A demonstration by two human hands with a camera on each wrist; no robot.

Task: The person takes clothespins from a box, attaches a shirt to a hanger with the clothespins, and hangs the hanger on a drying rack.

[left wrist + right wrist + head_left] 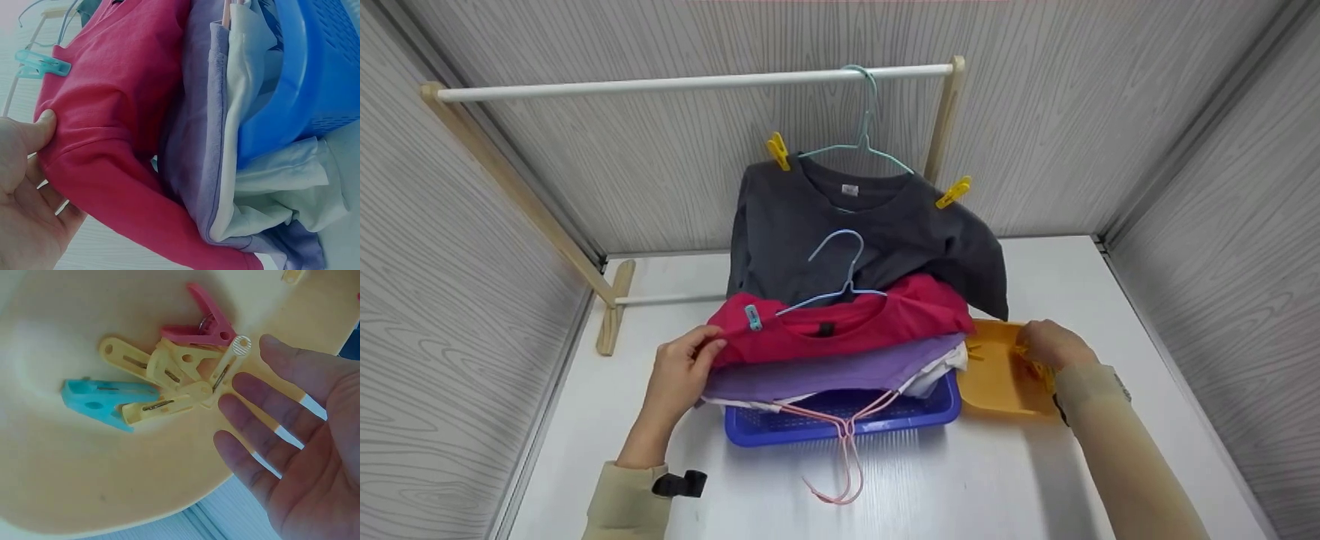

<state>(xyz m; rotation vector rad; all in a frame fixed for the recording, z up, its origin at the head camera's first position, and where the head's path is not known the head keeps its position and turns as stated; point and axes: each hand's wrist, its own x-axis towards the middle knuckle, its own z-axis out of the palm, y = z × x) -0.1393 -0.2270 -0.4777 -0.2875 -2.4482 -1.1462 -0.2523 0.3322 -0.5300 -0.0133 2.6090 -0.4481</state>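
My left hand (681, 371) pinches the shoulder of a red shirt (840, 330) between thumb and fingers. The shirt is on a light blue hanger (849, 285), and a turquoise clothespin (754, 317) is clipped near that shoulder. My right hand (304, 410) is over the orange tray (994, 382), fingers spread and fairly straight, holding nothing. Close to its fingertips lie several yellow clothespins (169, 405), a pink clothespin (205, 323) and a turquoise clothespin (104, 402). In the head view that hand's fingers are partly hidden.
A dark grey shirt (810, 240) with yellow clothespins (954, 193) hangs by a green hanger (865, 142) from the rack's white bar (660, 84). Under the red shirt, a purple garment (825, 375) and white cloth with pink hangers (849, 457) lie over a blue basket (840, 431).
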